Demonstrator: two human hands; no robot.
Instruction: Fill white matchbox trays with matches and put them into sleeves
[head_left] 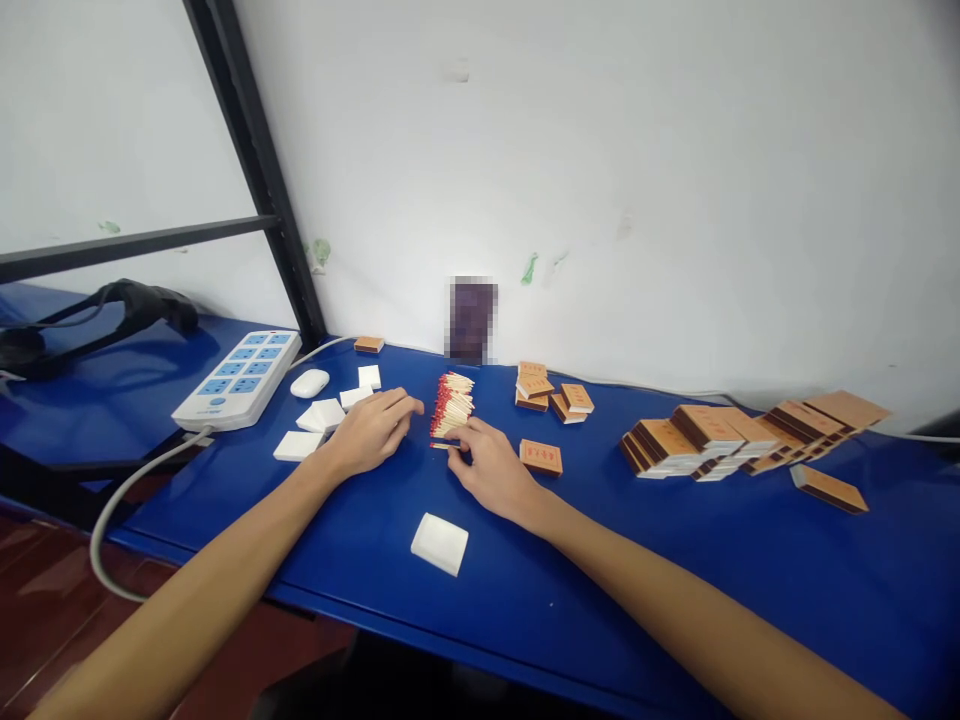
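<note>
A heap of red-tipped matches lies mid-table, heads mostly to the left. My right hand is at its near end, thumb and forefinger pinched around the tail of a single match. My left hand rests left of the heap, fingers loosely bent and holding nothing that I can see. Beside it lie several white matchbox trays, partly covered by the hand. Another white tray lies nearer the table's front edge. Just right of my right hand is a brown matchbox.
Stacked matchboxes form a long row at the right, with a loose matchbox before it. A smaller pile sits near the wall. At left are a white power strip, a white earphone case and a black metal frame.
</note>
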